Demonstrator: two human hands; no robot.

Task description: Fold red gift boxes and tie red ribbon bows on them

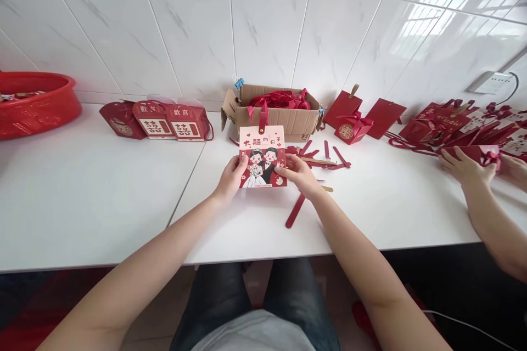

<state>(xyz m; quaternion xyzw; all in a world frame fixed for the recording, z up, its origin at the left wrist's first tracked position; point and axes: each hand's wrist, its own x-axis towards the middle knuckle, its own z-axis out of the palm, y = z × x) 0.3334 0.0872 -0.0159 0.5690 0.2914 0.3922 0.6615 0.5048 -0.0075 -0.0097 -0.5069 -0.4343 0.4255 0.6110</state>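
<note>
A pink and red gift box (263,162) with a cartoon bride and groom on its front is held upright over the white table, its red strap handle (262,122) rising from the top. My left hand (231,177) grips its left side, thumb on the front. On the right side, my right hand (302,174) holds it the same way. Behind it stands a cardboard carton (288,120) with red ribbons (284,100) inside. Loose red strips (295,211) lie to the right of the box, partly under my right wrist.
Red boxes (187,123) stand at the back left beside a red basket (41,104). A ribboned box (353,127) and upright red cards (385,118) are right of the carton. Another person's hands (469,167) hold a red box at the far right, near many finished-looking bags (448,120).
</note>
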